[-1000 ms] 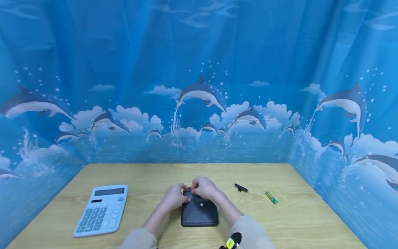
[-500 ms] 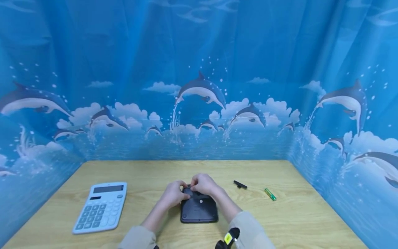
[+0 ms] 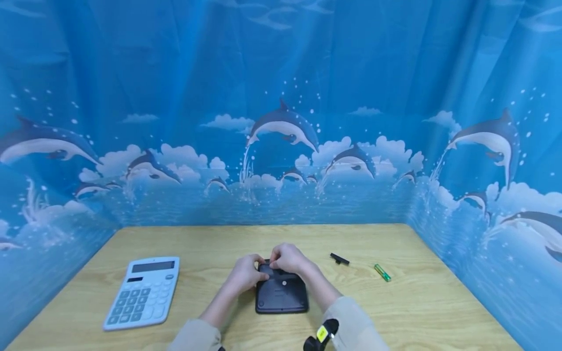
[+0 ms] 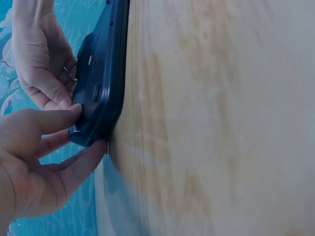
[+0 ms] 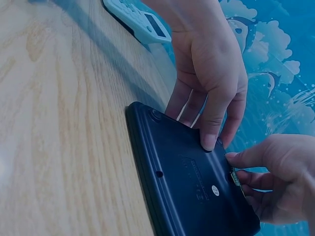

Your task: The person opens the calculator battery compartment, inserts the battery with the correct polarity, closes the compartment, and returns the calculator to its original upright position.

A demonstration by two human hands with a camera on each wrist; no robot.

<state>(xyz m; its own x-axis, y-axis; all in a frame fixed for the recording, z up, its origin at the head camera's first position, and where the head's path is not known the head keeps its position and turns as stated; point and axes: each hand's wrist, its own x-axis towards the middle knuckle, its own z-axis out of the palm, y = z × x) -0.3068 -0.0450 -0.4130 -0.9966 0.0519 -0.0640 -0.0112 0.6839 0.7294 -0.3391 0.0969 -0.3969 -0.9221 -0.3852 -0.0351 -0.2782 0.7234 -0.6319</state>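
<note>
A black calculator [image 3: 282, 296] lies back side up on the table, its rubber feet and a small white sticker showing. My left hand [image 3: 243, 274] grips its far left corner, thumb on the back and fingers curled under the edge. At the far edge, my right hand [image 3: 288, 258] has its thumb and curled fingers around a green battery [image 5: 235, 177], mostly hidden, at the battery slot; how deep it sits I cannot tell. To the right lie a small black battery cover [image 3: 340, 259] and a loose green battery [image 3: 382, 272].
A light-blue calculator [image 3: 143, 292] lies face up on the left of the wooden table [image 3: 210, 243]. Blue dolphin-print curtains [image 3: 210, 97] stand behind the table and along both sides.
The head view has tilted slightly, so everything sits a little higher in it. Both hands keep nearly the same hold at the black calculator's far edge.
</note>
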